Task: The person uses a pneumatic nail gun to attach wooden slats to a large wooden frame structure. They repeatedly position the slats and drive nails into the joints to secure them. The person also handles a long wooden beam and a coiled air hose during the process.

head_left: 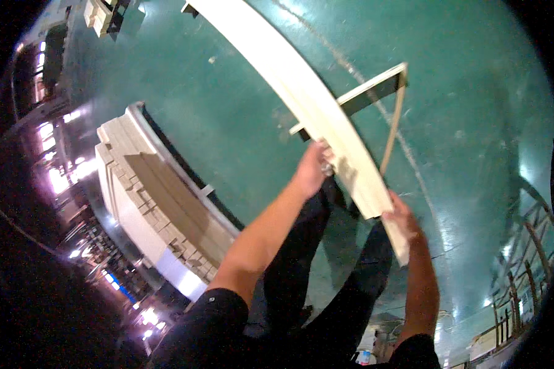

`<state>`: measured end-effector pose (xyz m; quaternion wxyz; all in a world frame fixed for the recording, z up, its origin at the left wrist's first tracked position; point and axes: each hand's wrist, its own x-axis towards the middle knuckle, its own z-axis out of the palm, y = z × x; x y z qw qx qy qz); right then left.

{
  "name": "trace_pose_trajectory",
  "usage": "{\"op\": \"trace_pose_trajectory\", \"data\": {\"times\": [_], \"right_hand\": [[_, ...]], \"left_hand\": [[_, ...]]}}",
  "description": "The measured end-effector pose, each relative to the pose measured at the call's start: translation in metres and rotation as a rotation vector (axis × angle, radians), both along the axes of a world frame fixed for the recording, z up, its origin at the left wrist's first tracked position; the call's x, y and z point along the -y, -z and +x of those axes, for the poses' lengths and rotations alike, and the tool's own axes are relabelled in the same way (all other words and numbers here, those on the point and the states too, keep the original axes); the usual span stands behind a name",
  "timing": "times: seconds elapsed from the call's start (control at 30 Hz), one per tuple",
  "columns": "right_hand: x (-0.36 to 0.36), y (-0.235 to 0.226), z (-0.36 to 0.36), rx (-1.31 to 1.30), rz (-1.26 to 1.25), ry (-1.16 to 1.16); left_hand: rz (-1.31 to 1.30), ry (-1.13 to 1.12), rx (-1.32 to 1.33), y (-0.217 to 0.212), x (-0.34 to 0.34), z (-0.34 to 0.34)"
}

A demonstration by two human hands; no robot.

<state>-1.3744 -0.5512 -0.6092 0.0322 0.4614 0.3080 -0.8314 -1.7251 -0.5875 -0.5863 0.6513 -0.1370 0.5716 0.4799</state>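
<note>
A long pale wooden board (301,98) runs from the top middle down to my hands, above a green floor. My left hand (313,169) grips its left edge near the lower end. My right hand (401,220) holds the board's near end from the right side. A smaller wooden frame piece (375,86) with a thin curved strip (393,132) juts out from behind the board on the right. My dark trouser legs show below the board.
A tall stack of pale wooden planks (157,197) sits on a pallet to my left. More stacked wood (101,15) lies at the top left. Wooden frames (523,270) stand at the right edge. The green floor (228,104) spreads around.
</note>
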Motion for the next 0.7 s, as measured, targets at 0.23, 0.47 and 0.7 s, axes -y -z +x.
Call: {"op": "trace_pose_trajectory", "data": {"times": [0.23, 0.47, 0.7], "right_hand": [[0.034, -0.236, 0.009, 0.364, 0.124, -0.139], [0.107, -0.421, 0.041, 0.631, 0.356, -0.327], [0.187, -0.478, 0.143, 0.696, 0.629, -0.354]], "left_hand": [[0.239, -0.519, 0.211, -0.057, -0.114, -0.074], [0.223, -0.427, 0.191, -0.170, -0.052, -0.010], [0.315, -0.413, 0.058, -0.265, -0.022, 0.062]]}}
